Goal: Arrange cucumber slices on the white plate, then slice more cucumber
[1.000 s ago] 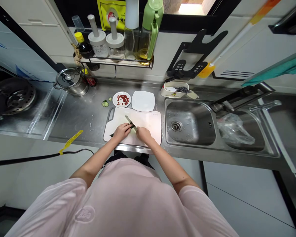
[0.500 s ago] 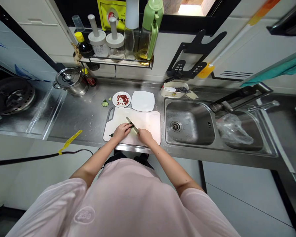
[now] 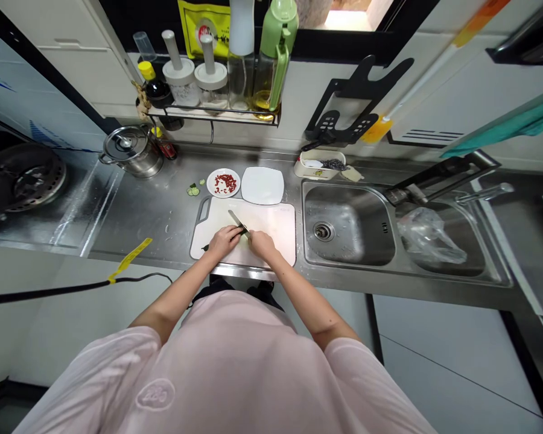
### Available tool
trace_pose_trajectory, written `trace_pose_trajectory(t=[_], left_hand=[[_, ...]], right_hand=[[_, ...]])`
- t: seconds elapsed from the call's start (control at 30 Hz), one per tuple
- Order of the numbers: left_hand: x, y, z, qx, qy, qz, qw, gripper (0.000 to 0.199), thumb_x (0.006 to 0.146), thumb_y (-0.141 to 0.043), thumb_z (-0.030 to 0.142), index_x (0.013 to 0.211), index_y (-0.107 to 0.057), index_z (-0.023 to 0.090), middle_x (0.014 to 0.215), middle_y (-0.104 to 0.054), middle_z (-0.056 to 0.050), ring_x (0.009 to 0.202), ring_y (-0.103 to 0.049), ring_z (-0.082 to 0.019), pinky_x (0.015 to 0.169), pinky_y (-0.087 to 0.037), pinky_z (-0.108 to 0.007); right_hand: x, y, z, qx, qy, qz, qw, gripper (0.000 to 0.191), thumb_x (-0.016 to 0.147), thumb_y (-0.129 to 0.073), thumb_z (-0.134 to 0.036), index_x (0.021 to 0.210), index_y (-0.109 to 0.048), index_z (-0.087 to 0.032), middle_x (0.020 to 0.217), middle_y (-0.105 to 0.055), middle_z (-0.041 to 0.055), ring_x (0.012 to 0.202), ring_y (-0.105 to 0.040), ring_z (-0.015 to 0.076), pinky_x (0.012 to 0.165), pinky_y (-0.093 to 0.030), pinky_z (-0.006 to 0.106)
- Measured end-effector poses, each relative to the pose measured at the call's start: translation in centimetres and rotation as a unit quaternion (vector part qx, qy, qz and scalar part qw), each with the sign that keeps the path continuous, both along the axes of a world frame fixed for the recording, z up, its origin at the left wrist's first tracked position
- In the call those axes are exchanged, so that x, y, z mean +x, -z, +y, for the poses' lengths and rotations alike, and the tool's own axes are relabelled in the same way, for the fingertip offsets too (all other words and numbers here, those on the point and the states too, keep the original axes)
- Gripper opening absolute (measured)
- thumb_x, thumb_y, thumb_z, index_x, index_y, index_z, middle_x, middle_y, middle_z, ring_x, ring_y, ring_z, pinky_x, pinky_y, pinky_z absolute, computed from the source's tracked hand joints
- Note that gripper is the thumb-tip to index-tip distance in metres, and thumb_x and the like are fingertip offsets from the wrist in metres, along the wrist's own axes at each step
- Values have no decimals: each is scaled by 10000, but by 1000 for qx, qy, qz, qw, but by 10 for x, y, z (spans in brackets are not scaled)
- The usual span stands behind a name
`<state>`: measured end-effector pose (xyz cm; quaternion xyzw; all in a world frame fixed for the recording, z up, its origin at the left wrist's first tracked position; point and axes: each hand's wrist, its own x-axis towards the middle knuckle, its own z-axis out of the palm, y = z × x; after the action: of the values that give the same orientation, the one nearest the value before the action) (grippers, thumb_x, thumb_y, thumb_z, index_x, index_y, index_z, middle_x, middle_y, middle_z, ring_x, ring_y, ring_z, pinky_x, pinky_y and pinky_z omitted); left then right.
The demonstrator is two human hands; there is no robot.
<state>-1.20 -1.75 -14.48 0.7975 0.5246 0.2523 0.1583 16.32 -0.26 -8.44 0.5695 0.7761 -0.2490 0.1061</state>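
Observation:
My left hand is closed over a dark green cucumber, most of it hidden under the fingers; one end shows to the left of the hand. With my right hand I grip a kitchen knife, its blade slanting up and left close to my left fingertips. Both hands are above a white cutting board with a grey handle. Behind the board are a round plate of chopped red pieces and a white square plate. A few cucumber slices lie on the counter.
To the right is a steel double sink, with a clear plastic bag in its far basin. A lidded pot stands back left, near the stove. Above hangs a seasoning rack with bottles and jars.
My right hand and the knife have shifted slightly left and away from my body. My left hand stays on the cucumber in nearly the same place.

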Motion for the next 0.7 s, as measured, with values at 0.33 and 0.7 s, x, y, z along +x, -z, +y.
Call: trace_pose_trajectory(t=[0.33,0.7], left_hand=[[0,2,0,-1,-3,-1,1000,302,898,-487,249,1163,-631,236,1120,-640,-63,1024,-595,-177,927,-488,-336],[0,-1,0,-3,-2,-9,1000,307,901,-482,255,1171,-626,235,1122,-639,-65,1030,-594,-180,930,-489,-347]], right_hand=[[3,3,-4,-5,-2,-1,1000,274,933,-366,-192,1128,-555,-156,1025,-665,118,969,-625,214,798,-445,275],[1,3,-2,-11,0,2,1000,304,933,-351,-187,1164,-545,-154,1048,-661,129,978,-623,218,808,-447,292]])
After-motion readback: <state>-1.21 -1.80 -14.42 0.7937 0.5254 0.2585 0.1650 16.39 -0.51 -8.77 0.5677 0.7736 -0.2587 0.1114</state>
